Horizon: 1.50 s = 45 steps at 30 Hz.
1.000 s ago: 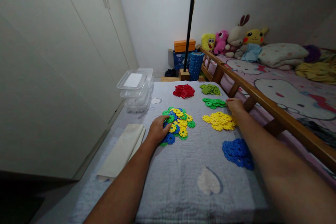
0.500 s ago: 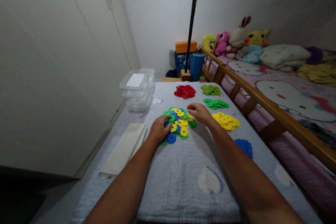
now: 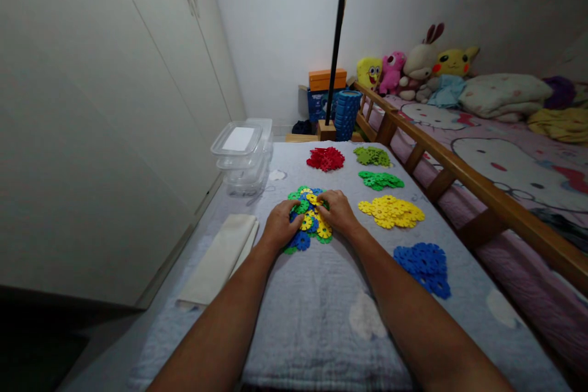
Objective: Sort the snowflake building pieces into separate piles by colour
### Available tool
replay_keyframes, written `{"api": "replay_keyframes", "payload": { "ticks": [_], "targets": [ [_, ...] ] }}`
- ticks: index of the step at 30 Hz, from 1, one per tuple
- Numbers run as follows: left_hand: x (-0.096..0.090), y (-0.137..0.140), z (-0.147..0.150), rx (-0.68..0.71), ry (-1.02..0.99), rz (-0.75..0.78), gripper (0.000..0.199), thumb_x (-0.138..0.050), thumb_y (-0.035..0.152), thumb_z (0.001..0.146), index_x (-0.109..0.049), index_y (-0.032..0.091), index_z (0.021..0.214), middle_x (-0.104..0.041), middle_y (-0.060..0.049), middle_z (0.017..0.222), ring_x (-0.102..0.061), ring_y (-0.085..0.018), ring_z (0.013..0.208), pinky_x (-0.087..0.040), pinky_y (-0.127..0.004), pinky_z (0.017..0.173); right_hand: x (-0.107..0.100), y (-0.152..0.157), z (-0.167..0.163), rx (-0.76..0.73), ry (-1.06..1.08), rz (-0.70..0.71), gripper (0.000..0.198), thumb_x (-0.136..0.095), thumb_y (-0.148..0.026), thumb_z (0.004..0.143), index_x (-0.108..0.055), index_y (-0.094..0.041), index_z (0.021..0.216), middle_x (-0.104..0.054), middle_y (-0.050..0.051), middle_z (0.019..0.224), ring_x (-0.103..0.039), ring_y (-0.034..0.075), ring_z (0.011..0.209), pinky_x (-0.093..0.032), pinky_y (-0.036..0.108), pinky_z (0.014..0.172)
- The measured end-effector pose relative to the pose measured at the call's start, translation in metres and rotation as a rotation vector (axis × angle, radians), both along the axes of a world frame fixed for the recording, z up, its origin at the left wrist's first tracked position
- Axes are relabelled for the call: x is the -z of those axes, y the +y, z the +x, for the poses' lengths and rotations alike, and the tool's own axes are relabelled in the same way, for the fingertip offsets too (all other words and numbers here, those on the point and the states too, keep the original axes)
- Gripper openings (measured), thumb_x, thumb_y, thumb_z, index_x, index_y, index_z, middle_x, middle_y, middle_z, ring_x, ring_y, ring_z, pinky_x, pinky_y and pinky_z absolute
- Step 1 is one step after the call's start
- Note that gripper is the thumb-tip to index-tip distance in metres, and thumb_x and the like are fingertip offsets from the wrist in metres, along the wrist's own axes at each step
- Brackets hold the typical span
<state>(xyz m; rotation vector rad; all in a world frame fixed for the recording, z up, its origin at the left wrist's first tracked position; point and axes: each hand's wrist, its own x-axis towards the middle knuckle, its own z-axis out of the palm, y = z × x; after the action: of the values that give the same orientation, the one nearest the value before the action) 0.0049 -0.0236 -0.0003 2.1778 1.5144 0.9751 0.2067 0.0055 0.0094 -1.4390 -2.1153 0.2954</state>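
Observation:
A mixed heap of flower-shaped plastic discs [image 3: 304, 239] in blue, green and yellow lies in the middle of the cloth-covered table. At its left edge rests my left hand [image 3: 281, 223], thumb and fingers apart against the discs. My right hand [image 3: 339, 211] reaches over the heap's right side, its fingertips touching yellow discs, with a gap between thumb and forefinger. Its fingers partly cover the heap. On the right are sorted piles: yellow discs [image 3: 392, 212], blue discs [image 3: 425, 266], green discs [image 3: 380, 180] and olive-green discs [image 3: 372, 156]. Red discs [image 3: 326, 159] are heaped farther back.
Stacked clear plastic boxes [image 3: 241, 162] stand at the back left. A folded cream cloth [image 3: 220, 260] lies along the left side. Beyond the table's right edge runs a wooden bed rail [image 3: 441, 162]. A black pole [image 3: 337, 43] rises behind the table.
My right hand has moved left and down onto the heap, uncovering more of the yellow and blue piles. My left hand stays at the heap's left edge.

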Motion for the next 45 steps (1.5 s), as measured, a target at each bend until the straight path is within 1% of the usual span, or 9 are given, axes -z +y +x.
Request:
{"api": "replay_keyframes", "payload": {
  "ticks": [11, 16, 18, 21, 25, 28, 32, 38, 45],
  "targets": [
    [0.002, 0.0, 0.001, 0.009, -0.021, 0.027, 0.037, -0.062, 0.028, 0.084, -0.061, 0.019, 0.12, -0.065, -0.011, 0.122, -0.061, -0.025, 0.116, -0.049, -0.042, 0.104, -0.02, -0.01, 0.005, -0.079, -0.082, 0.022, 0.019, -0.057, -0.017, 0.09, -0.076, -0.02, 0.095, -0.07, 0.008, 0.095, -0.059, 0.022, 0.095, -0.042, 0.033, 0.09],
    [0.002, 0.0, 0.0, 0.015, -0.006, 0.019, 0.04, -0.061, 0.029, 0.084, -0.06, 0.015, 0.122, -0.064, -0.013, 0.122, -0.061, -0.026, 0.116, -0.049, -0.043, 0.104, -0.04, -0.02, 0.032, -0.086, 0.013, 0.001, 0.02, -0.056, -0.016, 0.088, -0.075, -0.019, 0.092, -0.069, 0.007, 0.091, -0.061, 0.019, 0.088, -0.044, 0.029, 0.082],
    [0.002, 0.0, 0.0, 0.021, -0.003, 0.013, 0.039, -0.061, 0.029, 0.084, -0.061, 0.015, 0.12, -0.064, -0.013, 0.122, -0.06, -0.027, 0.116, -0.048, -0.043, 0.104, -0.046, -0.024, 0.051, -0.001, 0.086, -0.02, 0.021, -0.056, -0.017, 0.086, -0.073, -0.018, 0.098, -0.068, 0.006, 0.087, -0.061, 0.017, 0.081, -0.044, 0.028, 0.077],
    [0.002, 0.001, 0.0, 0.028, 0.002, 0.006, 0.036, -0.06, 0.03, 0.084, -0.062, 0.016, 0.118, -0.065, -0.013, 0.12, -0.061, -0.027, 0.114, -0.049, -0.044, 0.104, -0.048, -0.027, 0.084, 0.23, 0.169, -0.04, 0.027, -0.057, -0.021, 0.082, -0.069, -0.017, 0.106, -0.066, 0.001, 0.076, -0.059, 0.017, 0.07, -0.043, 0.027, 0.069],
    [0.003, 0.001, -0.001, 0.021, 0.006, 0.006, 0.035, -0.06, 0.031, 0.085, -0.062, 0.018, 0.117, -0.066, -0.011, 0.118, -0.062, -0.026, 0.113, -0.049, -0.044, 0.103, -0.041, -0.026, 0.125, 0.518, 0.156, 0.02, 0.019, -0.057, -0.024, 0.078, -0.068, -0.019, 0.092, -0.066, 0.002, 0.073, -0.058, 0.018, 0.068, -0.042, 0.029, 0.067],
    [0.003, 0.001, -0.001, 0.014, 0.011, -0.003, 0.036, -0.061, 0.031, 0.084, -0.062, 0.018, 0.118, -0.067, -0.012, 0.118, -0.063, -0.027, 0.112, -0.05, -0.044, 0.102, -0.032, -0.025, 0.147, 0.645, 0.12, 0.054, 0.018, -0.054, -0.025, 0.078, -0.069, -0.02, 0.087, -0.069, 0.005, 0.078, -0.06, 0.02, 0.072, -0.043, 0.031, 0.07],
    [0.002, 0.001, -0.001, 0.005, 0.016, -0.001, 0.035, -0.061, 0.031, 0.084, -0.064, 0.019, 0.117, -0.068, -0.011, 0.117, -0.064, -0.026, 0.111, -0.05, -0.043, 0.101, -0.022, -0.026, 0.163, 0.735, 0.069, 0.049, 0.019, -0.054, -0.025, 0.078, -0.071, -0.021, 0.085, -0.071, 0.007, 0.081, -0.061, 0.022, 0.077, -0.044, 0.033, 0.073],
    [0.001, 0.001, 0.0, 0.007, 0.025, -0.014, 0.036, -0.061, 0.031, 0.084, -0.063, 0.018, 0.118, -0.068, -0.012, 0.118, -0.064, -0.027, 0.111, -0.05, -0.044, 0.101, -0.015, -0.027, 0.166, 0.85, -0.052, -0.001, 0.017, -0.057, -0.024, 0.077, -0.073, -0.023, 0.081, -0.072, 0.008, 0.082, -0.061, 0.025, 0.08, -0.041, 0.037, 0.074],
    [0.001, 0.001, -0.001, 0.016, 0.02, -0.014, 0.037, -0.061, 0.031, 0.084, -0.063, 0.018, 0.118, -0.068, -0.012, 0.118, -0.063, -0.027, 0.111, -0.05, -0.045, 0.101, -0.014, -0.029, 0.164, 0.846, -0.098, 0.007, 0.015, -0.06, -0.022, 0.076, -0.075, -0.021, 0.076, -0.072, 0.012, 0.084, -0.059, 0.029, 0.084, -0.04, 0.044, 0.078]
  ]
}}
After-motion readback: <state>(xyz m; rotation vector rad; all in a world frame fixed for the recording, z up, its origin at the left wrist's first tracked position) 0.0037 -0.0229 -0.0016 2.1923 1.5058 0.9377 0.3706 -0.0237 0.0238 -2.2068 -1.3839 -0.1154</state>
